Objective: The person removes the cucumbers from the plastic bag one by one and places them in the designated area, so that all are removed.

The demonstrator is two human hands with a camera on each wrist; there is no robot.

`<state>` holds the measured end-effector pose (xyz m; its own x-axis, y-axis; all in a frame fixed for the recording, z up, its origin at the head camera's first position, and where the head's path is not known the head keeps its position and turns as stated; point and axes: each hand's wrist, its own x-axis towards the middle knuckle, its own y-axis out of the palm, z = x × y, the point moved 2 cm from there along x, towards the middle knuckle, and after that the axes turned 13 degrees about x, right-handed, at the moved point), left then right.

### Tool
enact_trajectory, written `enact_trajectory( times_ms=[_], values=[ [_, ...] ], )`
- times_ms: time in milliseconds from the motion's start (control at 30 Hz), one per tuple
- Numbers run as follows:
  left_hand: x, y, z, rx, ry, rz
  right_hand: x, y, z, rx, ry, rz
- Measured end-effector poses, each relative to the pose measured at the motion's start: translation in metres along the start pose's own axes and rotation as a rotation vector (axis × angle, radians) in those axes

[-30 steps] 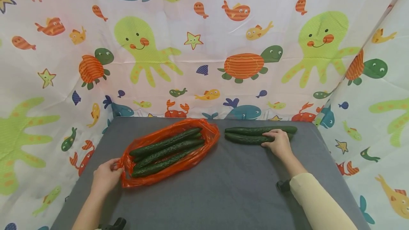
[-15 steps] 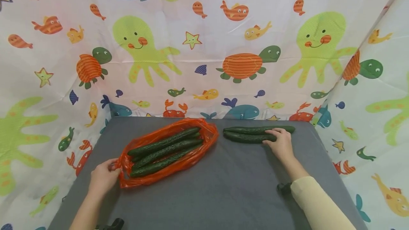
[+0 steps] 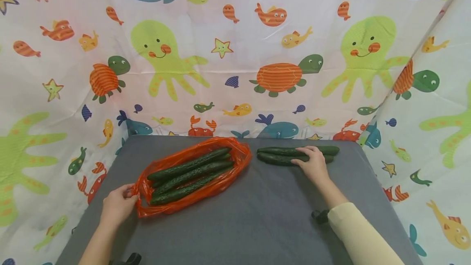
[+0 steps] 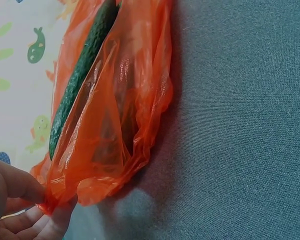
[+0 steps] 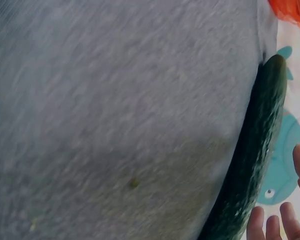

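An orange plastic bag (image 3: 217, 187) lies on the table at left, its upper side open. Several dark green cucumbers (image 3: 198, 173) rest inside it, side by side. My left hand (image 3: 117, 205) pinches the gathered near-left corner of the bag between thumb and fingers; the left wrist view shows the crumpled film (image 4: 50, 200) there. Further right, two more cucumbers lie together, a far one (image 3: 327, 149) and a near one (image 3: 272, 159). My right hand (image 3: 312, 162) is over the middle of this pair, thumb and fingers apart, partly covering both.
Grey cloth covers the table (image 3: 235, 224). A curtain (image 3: 220, 93) printed with sea animals stands behind it and along both sides. Dark wrist mounts (image 3: 320, 216) sit at my forearms.
My right hand has shifted slightly left along the two cucumbers, which stay in place. The left hand keeps its hold on the bag's corner.
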<state>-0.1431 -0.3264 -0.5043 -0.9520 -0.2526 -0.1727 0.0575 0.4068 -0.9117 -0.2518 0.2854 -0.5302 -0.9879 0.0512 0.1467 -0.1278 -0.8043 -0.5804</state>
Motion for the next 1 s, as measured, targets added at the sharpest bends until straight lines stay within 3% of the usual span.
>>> enact_trajectory(
  times_ms=[200,433,800,1000],
  values=[
    [0.002,0.0,-0.002,0.0,0.012,-0.011,0.002,0.008,0.01,0.056,-0.03,0.002],
    [0.001,0.001,-0.002,-0.009,0.025,-0.015,0.005,0.025,0.033,0.138,-0.114,-0.079],
    [0.001,0.001,-0.004,-0.02,0.021,-0.007,0.005,0.048,0.069,0.268,-0.141,-0.041],
    [0.002,0.0,-0.005,-0.024,0.025,0.004,0.005,0.056,0.084,0.278,-0.168,-0.038]
  ],
)
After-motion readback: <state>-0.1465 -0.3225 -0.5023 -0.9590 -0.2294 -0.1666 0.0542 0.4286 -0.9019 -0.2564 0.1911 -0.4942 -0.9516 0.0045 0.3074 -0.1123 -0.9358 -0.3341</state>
